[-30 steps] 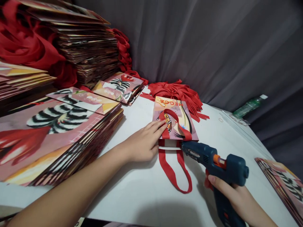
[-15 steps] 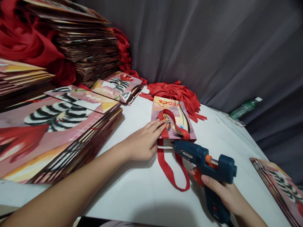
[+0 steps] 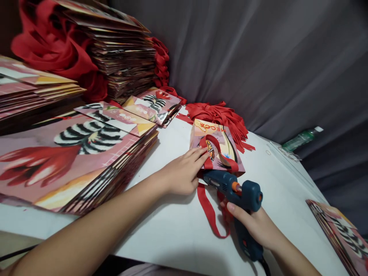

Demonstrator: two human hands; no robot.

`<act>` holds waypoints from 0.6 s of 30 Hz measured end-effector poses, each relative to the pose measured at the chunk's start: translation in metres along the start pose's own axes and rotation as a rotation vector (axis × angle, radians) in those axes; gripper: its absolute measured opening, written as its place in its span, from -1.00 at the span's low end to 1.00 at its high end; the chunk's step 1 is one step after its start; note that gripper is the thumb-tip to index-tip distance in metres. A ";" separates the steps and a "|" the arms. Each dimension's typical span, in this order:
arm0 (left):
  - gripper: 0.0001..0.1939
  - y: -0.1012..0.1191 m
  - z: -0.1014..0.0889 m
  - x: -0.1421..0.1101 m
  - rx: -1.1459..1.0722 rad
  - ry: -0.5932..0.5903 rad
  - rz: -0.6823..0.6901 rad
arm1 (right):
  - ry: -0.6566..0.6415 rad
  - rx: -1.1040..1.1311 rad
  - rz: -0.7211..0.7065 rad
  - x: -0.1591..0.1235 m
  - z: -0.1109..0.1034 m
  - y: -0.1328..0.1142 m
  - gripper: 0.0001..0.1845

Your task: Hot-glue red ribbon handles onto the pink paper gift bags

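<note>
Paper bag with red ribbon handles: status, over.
Left hand pressing patterned paper bag. Right hand gripping dark blue glue gun, nozzle at bag's open edge. Nozzle tip hidden.

Left hand (image 3: 182,172) palm down, right hand (image 3: 254,224) curled.

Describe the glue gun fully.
The glue gun looks like dark blue plastic, with an orange collar around a pale stick and a rounded rear housing. Its handle bears a small red spot, and a dark cord leaves the base. The right hand grips it, barrel roughly level and pointing left, at the near edge of the printed bag. Whether its tip touches anything is unclear.
</note>
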State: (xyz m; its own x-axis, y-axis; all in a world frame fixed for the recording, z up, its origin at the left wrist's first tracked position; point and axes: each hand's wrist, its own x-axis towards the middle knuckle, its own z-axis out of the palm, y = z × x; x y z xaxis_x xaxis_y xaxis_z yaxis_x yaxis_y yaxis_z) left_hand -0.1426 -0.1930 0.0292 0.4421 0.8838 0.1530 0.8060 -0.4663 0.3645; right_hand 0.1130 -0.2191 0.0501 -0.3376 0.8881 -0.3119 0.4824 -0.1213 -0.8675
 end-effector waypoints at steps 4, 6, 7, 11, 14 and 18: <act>-0.17 0.003 -0.004 0.000 0.024 -0.037 -0.017 | 0.047 -0.145 -0.020 -0.002 0.005 -0.007 -0.52; -0.18 0.005 -0.006 -0.001 0.024 -0.044 -0.030 | 0.084 -0.197 -0.055 -0.004 0.005 -0.007 -0.53; -0.18 0.005 -0.006 -0.001 0.021 -0.046 -0.036 | 0.105 -0.196 -0.057 -0.006 0.003 -0.005 -0.52; -0.19 0.006 -0.009 -0.001 0.022 -0.057 -0.042 | 0.173 -0.013 0.014 -0.025 -0.014 0.017 -0.41; -0.21 0.005 -0.011 0.000 0.031 -0.058 -0.048 | 0.162 0.309 0.147 -0.051 -0.036 0.044 -0.43; -0.22 0.002 -0.009 0.001 0.042 -0.041 -0.046 | 0.401 0.607 0.134 -0.074 -0.073 0.078 -0.51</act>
State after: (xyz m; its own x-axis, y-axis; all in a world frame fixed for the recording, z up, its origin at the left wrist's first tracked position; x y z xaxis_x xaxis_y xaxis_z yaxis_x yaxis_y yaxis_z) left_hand -0.1444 -0.1924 0.0386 0.4188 0.9027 0.0990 0.8414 -0.4267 0.3315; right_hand 0.2347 -0.2622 0.0339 0.0700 0.9284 -0.3651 -0.0721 -0.3603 -0.9301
